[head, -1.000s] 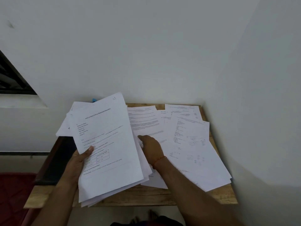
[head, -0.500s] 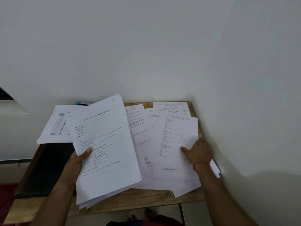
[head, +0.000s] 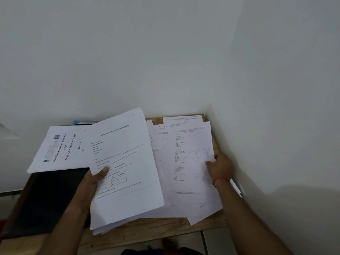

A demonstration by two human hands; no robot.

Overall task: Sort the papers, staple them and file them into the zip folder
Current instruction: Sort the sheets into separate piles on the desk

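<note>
2 hands at work: our left hand [head: 88,183] pinches a paper stack [head: 127,181], thumb on top, above the wooden table [head: 147,230] — our right hand [head: 221,168] pinches the edge of loose sheets [head: 191,162] spread at its right.

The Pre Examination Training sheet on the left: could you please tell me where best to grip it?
Probably pinch the near-left corner of the sheet, coming from the left: it juts past the dark folder, while the held stack covers its right edge.
</note>
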